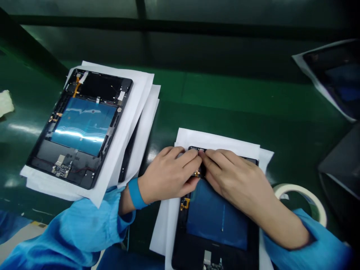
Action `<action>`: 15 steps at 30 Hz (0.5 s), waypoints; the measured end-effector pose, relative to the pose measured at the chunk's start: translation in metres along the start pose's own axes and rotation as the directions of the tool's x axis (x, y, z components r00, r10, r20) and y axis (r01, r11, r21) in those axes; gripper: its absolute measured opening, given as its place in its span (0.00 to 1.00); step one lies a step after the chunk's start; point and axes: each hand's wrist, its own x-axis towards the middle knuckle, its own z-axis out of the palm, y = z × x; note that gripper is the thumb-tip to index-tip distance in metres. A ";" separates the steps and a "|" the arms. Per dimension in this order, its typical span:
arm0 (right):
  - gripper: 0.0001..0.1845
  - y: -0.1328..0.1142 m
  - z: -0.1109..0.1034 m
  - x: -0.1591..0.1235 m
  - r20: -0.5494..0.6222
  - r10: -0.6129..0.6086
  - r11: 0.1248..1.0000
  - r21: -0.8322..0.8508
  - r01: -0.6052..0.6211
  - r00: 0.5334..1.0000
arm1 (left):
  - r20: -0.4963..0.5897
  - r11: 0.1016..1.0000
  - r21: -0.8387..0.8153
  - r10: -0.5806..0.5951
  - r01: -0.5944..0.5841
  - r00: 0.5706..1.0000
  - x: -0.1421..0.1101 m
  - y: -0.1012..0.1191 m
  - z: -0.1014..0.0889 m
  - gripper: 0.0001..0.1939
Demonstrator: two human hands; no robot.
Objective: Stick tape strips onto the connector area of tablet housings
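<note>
An opened tablet (pixel 218 251) with a blue film over its middle lies on white paper sheets (pixel 213 138) in front of me. Both my hands are at its top left part, their fingertips meeting. My left hand (pixel 171 172) has its fingers bent and pressed together. My right hand (pixel 239 174) is closed too, thumb and fingers pinched beside the left fingertips. Whatever lies in the pinch is too small or too covered to name. Below the left fingers an orange flex cable (pixel 185 203) shows at the tablet's left edge.
On the left, another opened tablet (pixel 84 116) tops a stack with white paper between. A roll of tape (pixel 302 193) lies by my right forearm. At far right is another device on paper (pixel 337 75). A pale scrap (pixel 5 103) sits at the left edge of the green table (pixel 208 101).
</note>
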 end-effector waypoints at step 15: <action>0.23 0.053 -0.054 -0.186 -0.486 0.425 0.628 -0.450 -0.635 0.764 | -0.040 0.989 0.043 0.146 -0.144 0.988 0.021 -0.016 -0.010 0.19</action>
